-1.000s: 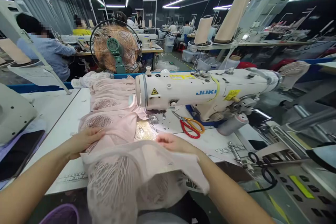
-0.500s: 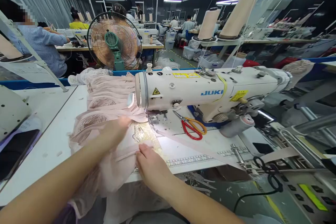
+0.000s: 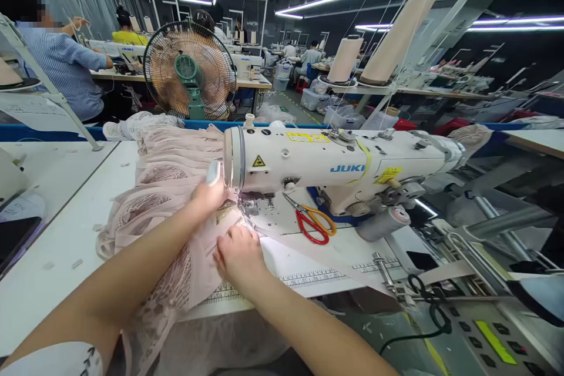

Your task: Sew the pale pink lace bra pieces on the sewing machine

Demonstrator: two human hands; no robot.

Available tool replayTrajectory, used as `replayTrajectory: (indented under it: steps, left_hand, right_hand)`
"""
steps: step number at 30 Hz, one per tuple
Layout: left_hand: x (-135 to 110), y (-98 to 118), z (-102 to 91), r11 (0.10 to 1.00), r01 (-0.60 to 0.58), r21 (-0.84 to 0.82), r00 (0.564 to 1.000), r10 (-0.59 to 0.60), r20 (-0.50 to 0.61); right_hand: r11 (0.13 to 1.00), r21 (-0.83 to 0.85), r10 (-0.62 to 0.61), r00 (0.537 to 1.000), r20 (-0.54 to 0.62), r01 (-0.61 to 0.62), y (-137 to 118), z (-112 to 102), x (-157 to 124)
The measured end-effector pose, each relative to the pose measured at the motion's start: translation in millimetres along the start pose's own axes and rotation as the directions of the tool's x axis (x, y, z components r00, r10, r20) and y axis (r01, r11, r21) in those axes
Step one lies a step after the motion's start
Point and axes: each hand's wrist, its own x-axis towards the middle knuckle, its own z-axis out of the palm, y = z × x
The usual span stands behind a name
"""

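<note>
A white JUKI sewing machine (image 3: 335, 164) stands across the white table (image 3: 57, 247). Pale pink lace fabric (image 3: 163, 188) lies piled to its left and runs under the needle area (image 3: 249, 205). My left hand (image 3: 207, 197) rests on the fabric just left of the machine head, fingers pressed down on it. Just in front of the presser foot, my right hand (image 3: 238, 255) lies on the fabric with its fingers curled onto the edge. A thin pink strip (image 3: 317, 252) leads off to the right from the needle.
Red and orange handled scissors (image 3: 314, 224) lie under the machine arm. A fan (image 3: 189, 73) stands behind the table. Thread cones (image 3: 346, 59) rise at the back right. A dark phone (image 3: 15, 238) lies at the left edge. Other people sew at tables behind.
Both hands have moved forward with the fabric, from the table's front edge up to the needle. The fabric hanging over the front edge has been drawn onto the table.
</note>
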Motion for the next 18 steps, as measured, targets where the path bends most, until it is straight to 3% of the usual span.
replayTrajectory:
  steps: [4, 5, 7, 9, 10, 14, 18]
  left_hand:
    - [-42.8, 0.7, -7.9, 0.973, -0.228, -0.023, 0.972, 0.229, 0.048]
    - [-54.2, -1.5, -5.9, 0.940, -0.338, -0.053, 0.938, 0.341, 0.065]
    - [-72.6, -8.5, 2.1, 0.820, -0.564, -0.098, 0.821, 0.569, 0.041]
    - [-83.7, -16.7, 12.4, 0.721, -0.691, -0.058, 0.723, 0.691, -0.011]
    - [-86.6, -20.1, 17.1, 0.715, -0.699, -0.012, 0.715, 0.699, -0.021]
    - [-88.3, -24.8, 27.3, 0.764, -0.636, 0.110, 0.766, 0.642, -0.024]
    - [-87.5, -21.1, 26.9, 0.761, -0.640, 0.105, 0.762, 0.646, -0.044]
  right_hand:
    - [0.998, 0.015, -0.066, 0.996, -0.062, 0.067, 5.4, 7.9, -2.9]
    - [0.997, 0.018, -0.074, 0.995, -0.071, 0.075, 6.7, 9.6, -5.0]
    - [0.996, 0.022, -0.081, 0.994, -0.076, 0.083, 9.0, 11.8, -10.5]
    - [0.996, 0.027, -0.087, 0.993, -0.080, 0.090, 11.8, 12.3, -18.0]
    - [0.995, 0.031, -0.094, 0.992, -0.086, 0.097, 13.4, 12.1, -22.4]
    - [0.991, 0.041, -0.124, 0.986, -0.109, 0.130, 20.1, 8.4, -41.4]
    - [0.985, 0.069, -0.149, 0.983, -0.104, 0.156, 23.2, 3.6, -52.1]
